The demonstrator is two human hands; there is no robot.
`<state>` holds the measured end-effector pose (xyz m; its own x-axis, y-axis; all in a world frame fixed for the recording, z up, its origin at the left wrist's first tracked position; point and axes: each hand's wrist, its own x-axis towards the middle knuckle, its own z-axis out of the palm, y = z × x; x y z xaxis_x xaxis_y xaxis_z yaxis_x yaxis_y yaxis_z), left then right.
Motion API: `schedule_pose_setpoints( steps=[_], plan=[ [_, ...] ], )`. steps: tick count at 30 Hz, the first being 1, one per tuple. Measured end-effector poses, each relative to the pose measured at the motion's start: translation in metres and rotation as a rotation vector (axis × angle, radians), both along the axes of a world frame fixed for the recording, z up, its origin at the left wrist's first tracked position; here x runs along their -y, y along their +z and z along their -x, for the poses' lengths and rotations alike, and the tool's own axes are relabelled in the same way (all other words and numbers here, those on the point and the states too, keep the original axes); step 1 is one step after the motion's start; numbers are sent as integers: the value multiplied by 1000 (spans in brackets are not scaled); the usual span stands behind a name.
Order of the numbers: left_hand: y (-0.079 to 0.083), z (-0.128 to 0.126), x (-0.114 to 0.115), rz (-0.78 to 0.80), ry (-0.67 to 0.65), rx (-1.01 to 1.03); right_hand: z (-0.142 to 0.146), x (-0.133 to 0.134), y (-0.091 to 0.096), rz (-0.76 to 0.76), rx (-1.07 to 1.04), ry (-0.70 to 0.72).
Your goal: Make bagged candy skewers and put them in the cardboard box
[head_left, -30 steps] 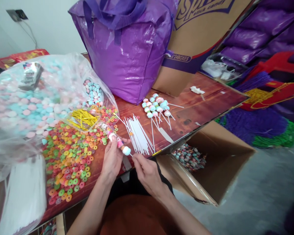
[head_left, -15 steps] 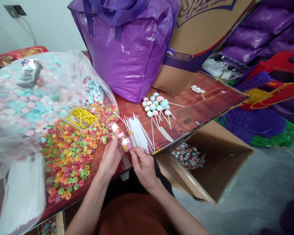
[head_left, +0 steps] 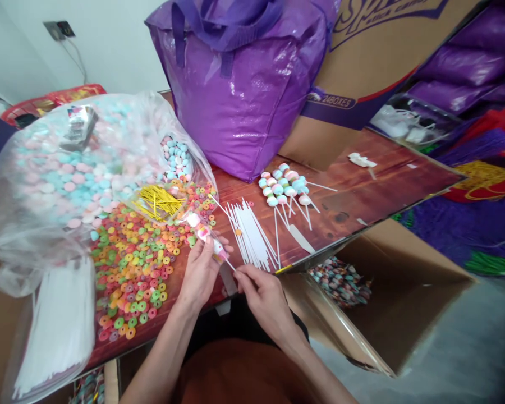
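A marshmallow candy stick (head_left: 200, 229) in a clear printed wrapper lies slanted across my left hand (head_left: 198, 272), whose fingers are closed round its lower part. Its thin white stick pokes out of the wrapper's lower end, and my right hand (head_left: 264, 292) pinches that stick between thumb and fingers. Just beyond my hands lies a bundle of loose white sticks (head_left: 249, 235). To its right rests a group of unwrapped candy sticks (head_left: 284, 185). Yellow twist ties (head_left: 157, 202) fill a small clear tray among the ring gummies (head_left: 137, 264).
A big clear bag of pastel candies (head_left: 73, 177) covers the table's left side, with packed white sticks (head_left: 56, 325) in front. A purple bag (head_left: 244, 106) and a carton (head_left: 315, 134) stand behind. An open box (head_left: 404, 292) holding wrapped candies sits below the table's right edge.
My right hand has drawn slightly away from the wrapper, so more white stick shows between my hands. My left fingers have closed further over the wrapped candy. The view has shifted left.
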<state>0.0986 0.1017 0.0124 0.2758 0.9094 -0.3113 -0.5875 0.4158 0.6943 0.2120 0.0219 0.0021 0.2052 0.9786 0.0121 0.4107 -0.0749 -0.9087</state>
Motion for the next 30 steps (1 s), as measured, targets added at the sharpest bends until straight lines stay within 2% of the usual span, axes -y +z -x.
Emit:
schedule_pose_setpoints(
  steps=[4,11,16,20,23,25,27,28,30],
  plan=[
    [0,3,4,-13,-69,8,0,0,-5,12,-107,0],
    [-6,2,12,-4,6,-22,23,-14,-6,-100,-166,-25],
    [-5,9,10,-49,23,-71,31,-24,-3,-40,-276,-1],
    [-2,20,12,-42,106,-99,41,-39,3,1,-370,35],
    [2,40,14,-84,91,-100,56,-51,8,71,-562,69],
    [6,58,15,-115,54,-46,66,-57,12,158,-685,148],
    [10,76,14,-140,62,10,73,-65,18,232,-662,332],
    [12,84,13,-152,94,26,74,-70,22,233,-561,437],
    [13,95,10,-184,217,35,75,-86,30,128,-211,589]
  ],
)
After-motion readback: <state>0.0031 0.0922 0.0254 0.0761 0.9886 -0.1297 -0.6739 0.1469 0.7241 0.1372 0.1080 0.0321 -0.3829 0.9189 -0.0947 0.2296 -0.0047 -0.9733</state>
